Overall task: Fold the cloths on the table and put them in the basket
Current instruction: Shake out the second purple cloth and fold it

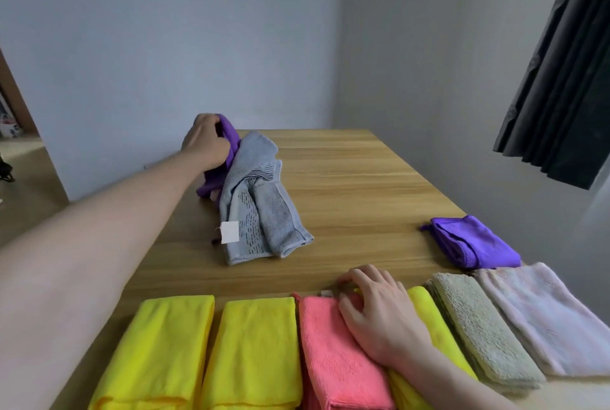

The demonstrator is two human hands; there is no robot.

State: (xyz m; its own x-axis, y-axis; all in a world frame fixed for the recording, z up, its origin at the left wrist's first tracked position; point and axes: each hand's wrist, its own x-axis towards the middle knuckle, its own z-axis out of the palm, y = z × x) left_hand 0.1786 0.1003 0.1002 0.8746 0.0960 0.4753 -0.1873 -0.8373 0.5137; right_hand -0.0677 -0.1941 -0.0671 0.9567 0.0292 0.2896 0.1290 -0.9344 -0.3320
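Observation:
My left hand (206, 140) reaches to the far left of the wooden table (356, 185) and grips a purple cloth (227, 145) lying crumpled under a grey towel (260, 205) with a white tag. My right hand (376, 310) rests with curled fingers on a folded pink cloth (330, 353) and a folded yellow cloth (429, 314) in the near row. That row also holds two more folded yellow cloths (158, 350) (254, 350), an olive cloth (478, 327) and a pale pink cloth (541, 314). A folded purple cloth (468, 241) lies behind them. No basket is in view.
The table stands in a room corner, with grey walls behind and to the right. A dark curtain (561, 73) hangs at the upper right. Floor and a doorway show at the far left.

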